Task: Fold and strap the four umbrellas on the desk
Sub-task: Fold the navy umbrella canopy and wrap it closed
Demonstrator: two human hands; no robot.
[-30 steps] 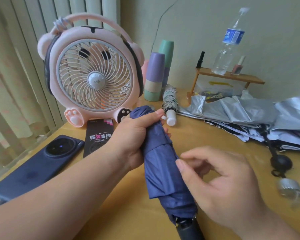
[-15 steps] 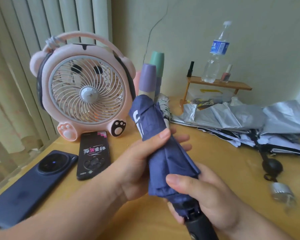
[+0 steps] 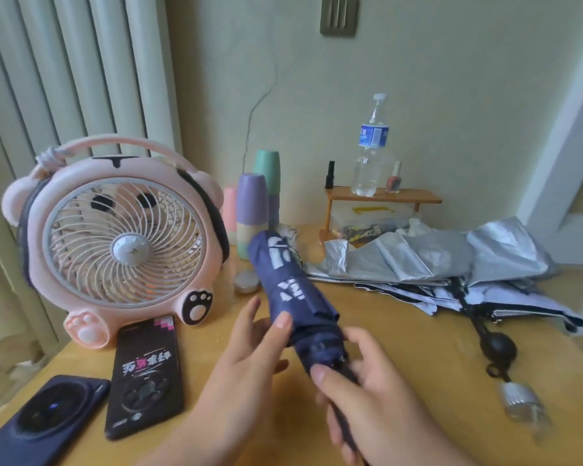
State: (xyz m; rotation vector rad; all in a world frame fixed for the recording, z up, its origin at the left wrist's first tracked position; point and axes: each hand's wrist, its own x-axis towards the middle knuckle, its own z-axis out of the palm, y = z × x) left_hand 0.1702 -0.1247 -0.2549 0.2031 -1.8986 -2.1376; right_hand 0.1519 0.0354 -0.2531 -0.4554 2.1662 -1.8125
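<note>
A navy blue folded umbrella (image 3: 293, 290) with white lettering points up and away over the desk. My right hand (image 3: 367, 391) grips its dark handle at the bottom. My left hand (image 3: 249, 344) holds the lower canopy between thumb and fingers. An unfolded silver umbrella (image 3: 435, 257) lies spread at the back right, its black handle (image 3: 497, 346) toward me. A small patterned folded umbrella (image 3: 288, 232) peeks out behind the navy one.
A pink fan (image 3: 122, 243) stands at the left, with two phones (image 3: 147, 375) (image 3: 44, 418) lying in front of it. Stacked cups (image 3: 253, 210), a small wooden shelf (image 3: 381, 196) with a water bottle (image 3: 371, 146), and a silver cap (image 3: 519, 398) also sit on the desk.
The navy umbrella has been raised and turned so its lettering shows. My left hand slid down toward the canopy's lower end. The camera tilted up.
</note>
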